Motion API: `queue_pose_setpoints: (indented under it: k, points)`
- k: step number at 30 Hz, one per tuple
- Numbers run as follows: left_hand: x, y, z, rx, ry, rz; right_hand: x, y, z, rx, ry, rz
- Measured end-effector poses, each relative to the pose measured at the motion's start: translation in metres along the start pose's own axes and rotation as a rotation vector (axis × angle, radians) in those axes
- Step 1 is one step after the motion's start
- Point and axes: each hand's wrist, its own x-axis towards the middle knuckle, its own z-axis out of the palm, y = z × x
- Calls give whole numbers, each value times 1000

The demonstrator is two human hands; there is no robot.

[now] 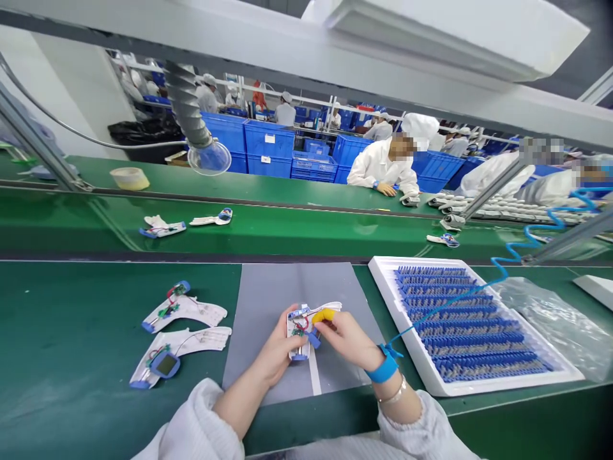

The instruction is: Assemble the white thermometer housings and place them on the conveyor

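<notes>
Over a grey mat (253, 332), my left hand (275, 348) is shut around a white plastic housing (297, 332) with a small green circuit board and red wires. My right hand (345, 338), a yellow finger cot (324, 315) on one fingertip, pinches a small blue piece (313, 340) at the housing's edge. Its grip partly hides the board. To the left, on the green bench, lie two similar housings (184, 311) (179, 358) with blue parts and wiring.
A white foam tray (400, 300) of blue parts in rows stands to the right, beside a plastic bag (550, 319). A blue wrist strap (384, 367) trails a coiled cord (527, 239). Beyond, a green conveyor carries housings (163, 225), with a co-worker (380, 169) and blue crates (268, 147) further back.
</notes>
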Motion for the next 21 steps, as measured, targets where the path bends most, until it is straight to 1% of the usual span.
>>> queue_pose_setpoints:
  k: [3, 6, 8, 9, 13, 17, 21]
  points:
    - [0, -1, 1, 41, 17, 43, 0, 0, 1, 25, 9, 9]
    - [2, -1, 0, 45, 36, 97, -3, 1, 8, 73, 96, 56]
    - [3, 0, -1, 19, 63, 120, -5, 1, 15, 56, 159, 82]
    - [4, 0, -1, 7, 80, 127, -6, 1, 18, 39, 167, 83]
    - [5, 0, -3, 6, 116, 156, -5, 4, 26, -7, 153, 19]
    - [6, -3, -2, 32, 108, 172, 0, 7, 25, -66, 141, -61]
    - [6, -4, -2, 25, 115, 162, 3, 8, 23, -119, 116, -90]
